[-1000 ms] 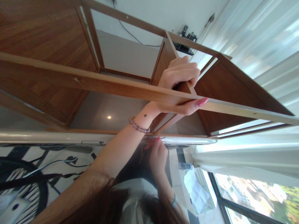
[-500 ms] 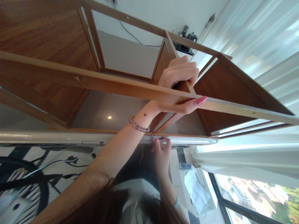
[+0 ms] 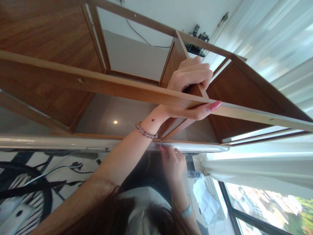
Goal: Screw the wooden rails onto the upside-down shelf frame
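Note:
A brown wooden frame with panels and dividers (image 3: 127,91) lies across the white tabletop's edge (image 3: 61,142). From the left, my left hand (image 3: 192,76) reaches past the near rail, with its fingers curled over the top of an upright wooden divider (image 3: 181,45) and its thumb along the rail. Below it, at the table edge, my right hand (image 3: 173,160) pinches a thin metal rod that looks like a hex key (image 3: 160,143). The rod points up to the frame's lower rail, under the divider; its tip is too small to make out.
A bicycle wheel (image 3: 36,195) and cables stand on the floor at lower left. White curtains (image 3: 269,81) hang at right, above a window (image 3: 269,209). A clear box with papers (image 3: 207,199) is near the window. A dark coffee pot (image 3: 202,37) sits behind the frame.
My right hand has turned and shifted slightly right, its fingers now bunched round the rod at the lower rail. My left hand keeps its hold on the divider.

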Motion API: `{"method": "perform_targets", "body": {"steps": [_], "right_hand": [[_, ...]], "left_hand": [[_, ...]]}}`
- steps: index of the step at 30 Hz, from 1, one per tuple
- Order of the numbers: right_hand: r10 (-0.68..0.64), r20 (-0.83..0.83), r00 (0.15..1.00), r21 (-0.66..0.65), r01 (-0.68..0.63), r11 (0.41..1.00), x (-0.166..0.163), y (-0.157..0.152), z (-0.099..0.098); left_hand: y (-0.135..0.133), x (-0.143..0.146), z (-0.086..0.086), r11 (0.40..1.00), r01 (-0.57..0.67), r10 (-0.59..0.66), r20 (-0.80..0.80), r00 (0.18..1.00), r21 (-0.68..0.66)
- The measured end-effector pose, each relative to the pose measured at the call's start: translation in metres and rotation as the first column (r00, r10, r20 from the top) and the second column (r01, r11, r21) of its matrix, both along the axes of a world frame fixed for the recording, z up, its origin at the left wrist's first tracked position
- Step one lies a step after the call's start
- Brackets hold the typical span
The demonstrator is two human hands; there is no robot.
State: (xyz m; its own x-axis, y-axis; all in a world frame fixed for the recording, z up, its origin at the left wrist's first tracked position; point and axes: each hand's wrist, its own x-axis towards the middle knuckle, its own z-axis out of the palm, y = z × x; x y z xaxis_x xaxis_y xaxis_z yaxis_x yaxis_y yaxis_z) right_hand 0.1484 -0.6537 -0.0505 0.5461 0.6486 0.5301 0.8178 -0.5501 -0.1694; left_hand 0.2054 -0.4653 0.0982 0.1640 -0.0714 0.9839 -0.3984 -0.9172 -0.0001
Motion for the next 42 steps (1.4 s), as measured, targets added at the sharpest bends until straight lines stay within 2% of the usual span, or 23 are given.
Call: {"method": "perform_targets", "body": {"steps": [2, 4, 6, 9, 10, 11, 13, 14, 15, 17, 20, 22, 24, 25, 27, 29, 30, 31, 35, 39, 40, 42], "right_hand": [[-0.005, -0.015, 1.0, -0.021, 0.005, 1.0, -0.005, 0.002, 0.002], [0.005, -0.153, 0.988, 0.009, -0.004, 1.0, -0.009, 0.005, 0.002], [0.029, -0.338, 0.941, 0.073, -0.005, 0.997, -0.015, 0.009, 0.002], [0.08, -0.527, 0.846, 0.153, 0.003, 0.988, -0.024, 0.018, 0.003], [0.116, -0.617, 0.778, 0.204, 0.016, 0.979, -0.028, 0.021, 0.005], [0.172, -0.724, 0.668, 0.278, 0.055, 0.959, -0.032, 0.025, 0.006], [0.342, -0.875, 0.344, 0.428, 0.217, 0.877, -0.039, 0.033, 0.008], [0.433, -0.882, 0.186, 0.471, 0.317, 0.823, -0.042, 0.036, 0.009], [0.503, -0.861, 0.078, 0.489, 0.399, 0.776, -0.044, 0.039, 0.01], [0.587, -0.809, -0.039, 0.495, 0.493, 0.715, -0.047, 0.043, 0.012], [0.653, -0.749, -0.107, 0.52, 0.515, 0.681, -0.047, 0.044, 0.017], [0.632, -0.768, -0.104, 0.518, 0.478, 0.709, -0.046, 0.042, 0.018], [0.554, -0.832, -0.034, 0.489, 0.429, 0.76, -0.043, 0.039, 0.018], [0.489, -0.871, 0.05, 0.467, 0.397, 0.79, -0.042, 0.037, 0.016], [0.31, -0.893, 0.327, 0.406, 0.283, 0.869, -0.037, 0.032, 0.012], [0.151, -0.781, 0.607, 0.297, 0.147, 0.943, -0.029, 0.025, 0.007], [0.11, -0.711, 0.695, 0.244, 0.097, 0.965, -0.025, 0.022, 0.004], [0.099, -0.67, 0.736, 0.215, 0.064, 0.975, -0.02, 0.02, 0.003], [0.111, -0.64, 0.761, 0.2, 0.026, 0.979, -0.008, 0.015, 0.002], [0.133, -0.677, 0.724, 0.218, 0.025, 0.976, -0.014, 0.018, 0.007], [0.159, -0.727, 0.667, 0.26, 0.054, 0.964, -0.018, 0.02, 0.007], [0.267, -0.848, 0.458, 0.378, 0.171, 0.91, -0.026, 0.025, 0.005]], "left_hand": [[0.0, 0.001, -0.001, 0.999, -0.014, 0.015, -0.024, 1.0, 0.035], [-0.001, 0.0, -0.001, 0.999, -0.03, 0.031, -0.041, 0.999, 0.031], [-0.002, 0.0, 0.0, 1.0, -0.019, 0.019, -0.023, 1.0, -0.019], [-0.003, -0.001, 0.001, 0.996, 0.032, -0.03, 0.021, 0.999, -0.088], [-0.003, 0.0, 0.0, 0.996, 0.04, -0.039, 0.017, 0.999, -0.079], [-0.002, 0.0, -0.001, 0.998, 0.042, -0.043, -0.002, 0.999, -0.055], [0.0, 0.002, -0.004, 0.999, 0.044, -0.043, -0.043, 0.998, 0.011], [0.0, 0.003, -0.005, 0.998, 0.047, -0.045, -0.052, 0.998, 0.031], [0.001, 0.003, -0.006, 0.998, 0.05, -0.048, -0.053, 0.997, 0.037], [0.0, 0.002, -0.007, 0.999, 0.043, -0.042, -0.044, 0.998, 0.027], [-0.001, 0.0, -0.006, 0.999, -0.024, 0.026, -0.097, 0.995, 0.022], [-0.002, -0.001, -0.004, 0.999, -0.051, 0.052, -0.114, 0.992, 0.017], [-0.002, -0.001, -0.002, 1.0, -0.016, 0.015, -0.063, 0.998, -0.022], [-0.002, 0.0, -0.002, 0.999, 0.02, -0.02, -0.024, 1.0, -0.042], [-0.001, 0.001, -0.001, 0.995, 0.081, -0.079, 0.029, 0.996, -0.062], [0.0, 0.003, -0.002, 0.992, 0.108, -0.106, 0.037, 0.994, -0.064], [0.0, 0.004, -0.003, 0.992, 0.113, -0.111, 0.036, 0.993, -0.063], [0.001, 0.004, -0.004, 0.992, 0.113, -0.111, 0.034, 0.993, -0.06], [0.002, 0.005, -0.006, 0.999, 0.05, -0.05, -0.026, 0.998, 0.005], [0.001, 0.003, -0.005, 0.997, -0.052, 0.058, -0.116, 0.992, 0.049], [0.001, 0.002, -0.005, 0.998, -0.059, 0.063, -0.118, 0.991, 0.034], [0.001, 0.002, -0.004, 0.999, -0.035, 0.036, -0.098, 0.995, 0.01]]}}
